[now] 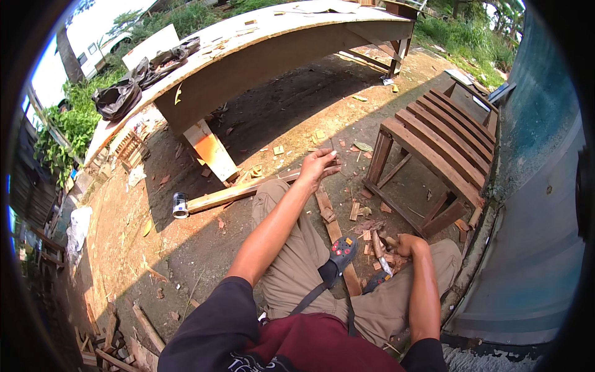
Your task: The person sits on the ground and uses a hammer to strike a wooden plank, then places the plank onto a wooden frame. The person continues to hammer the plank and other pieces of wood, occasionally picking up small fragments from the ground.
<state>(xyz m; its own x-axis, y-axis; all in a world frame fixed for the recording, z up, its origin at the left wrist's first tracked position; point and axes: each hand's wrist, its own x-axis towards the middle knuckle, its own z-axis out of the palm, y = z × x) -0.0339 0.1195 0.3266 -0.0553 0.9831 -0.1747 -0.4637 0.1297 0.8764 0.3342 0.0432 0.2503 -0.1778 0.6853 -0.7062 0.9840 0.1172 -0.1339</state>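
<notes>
Two hands are at work over bare ground littered with wood scraps. The left hand stretches forward past the knee, fingers half spread and loosely open, its fingertips at the end of a plank lying on the ground below the desk; it is not clear whether they touch it. The right hand is closed around the handle of a knife, the blade pointing down toward the sandals, among chips beside the slatted pallet. The plank looks stiff, rough-sawn and fairly light for its length; I judge it best taken near the close end with a full wrap of the fingers, minding splinters and the far end swinging. A small can stands at the plank's far end. The knife looks rigid and sharp, so the handle is the only safe hold.
</notes>
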